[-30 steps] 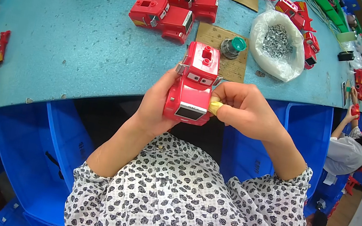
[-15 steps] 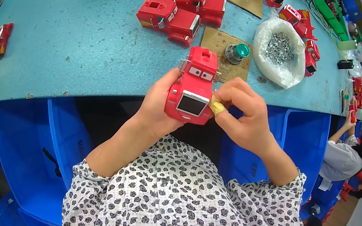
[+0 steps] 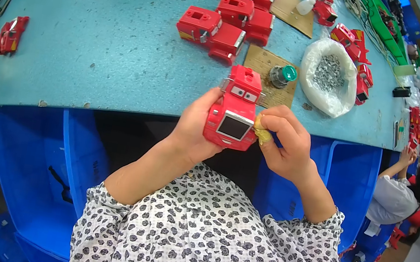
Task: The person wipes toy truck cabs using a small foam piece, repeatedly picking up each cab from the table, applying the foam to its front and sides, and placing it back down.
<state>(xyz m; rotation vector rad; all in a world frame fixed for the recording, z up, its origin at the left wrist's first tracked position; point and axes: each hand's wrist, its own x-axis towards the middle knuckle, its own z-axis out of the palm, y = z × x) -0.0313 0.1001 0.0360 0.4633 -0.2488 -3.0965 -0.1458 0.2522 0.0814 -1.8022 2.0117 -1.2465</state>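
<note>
My left hand (image 3: 194, 126) is wrapped round a red toy truck (image 3: 240, 106) with eyes on its windshield and a dark square grille facing me. It holds the truck upright just in front of the table edge. My right hand (image 3: 287, 143) pinches a crumpled yellow cloth (image 3: 262, 133) against the truck's right side, by the front corner. Behind the truck, a jar with a green lid (image 3: 289, 73) stands on a piece of cardboard (image 3: 259, 58). Part of the truck's left side is hidden by my left fingers.
Several red toy trucks (image 3: 210, 33) stand on the blue-green table (image 3: 117, 53). A white bag (image 3: 332, 107) of small metal parts lies to the right. Blue bins (image 3: 26, 155) sit under the front edge. Co-workers (image 3: 398, 192) sit at right and left.
The table and trucks sit slightly lower and further right in view. At far left, a co-worker's hand has let go of a red truck. The yellow cloth remains against my truck's side.
</note>
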